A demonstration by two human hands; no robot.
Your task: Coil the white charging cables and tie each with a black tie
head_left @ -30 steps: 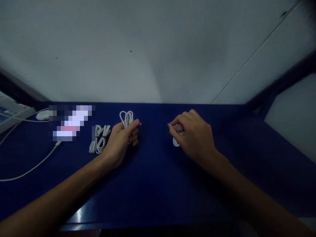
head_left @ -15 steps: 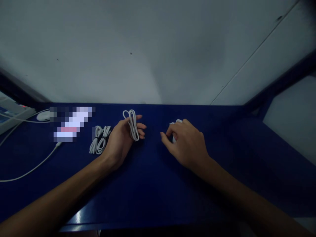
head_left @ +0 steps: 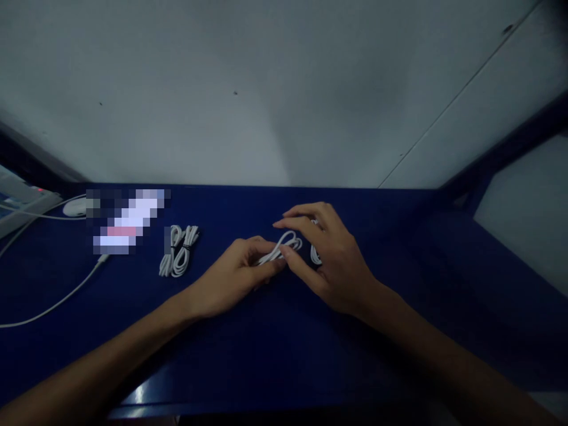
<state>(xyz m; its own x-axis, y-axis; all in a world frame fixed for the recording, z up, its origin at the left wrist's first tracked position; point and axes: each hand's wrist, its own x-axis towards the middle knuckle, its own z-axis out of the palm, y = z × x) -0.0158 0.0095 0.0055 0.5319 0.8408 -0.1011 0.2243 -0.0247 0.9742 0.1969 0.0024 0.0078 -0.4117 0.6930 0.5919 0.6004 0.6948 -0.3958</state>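
My left hand (head_left: 237, 273) grips a coiled white cable (head_left: 284, 245) low over the dark blue table (head_left: 275, 349), its loops pointing right. My right hand (head_left: 326, 257) meets it from the right, fingers spread and touching the loops. Another white cable bundle (head_left: 315, 254) lies partly hidden under my right hand. Two tied white cable bundles (head_left: 178, 258) lie on the table to the left of my left hand.
A blurred-out object (head_left: 126, 222) sits at the back left, with a white mouse (head_left: 74, 207) and a loose white cord (head_left: 57, 302) running toward the left edge. A grey wall (head_left: 266, 89) rises right behind the table.
My left hand has carried its coiled cable from the back left down and right to the middle. My right hand has opened and moved left to meet it.
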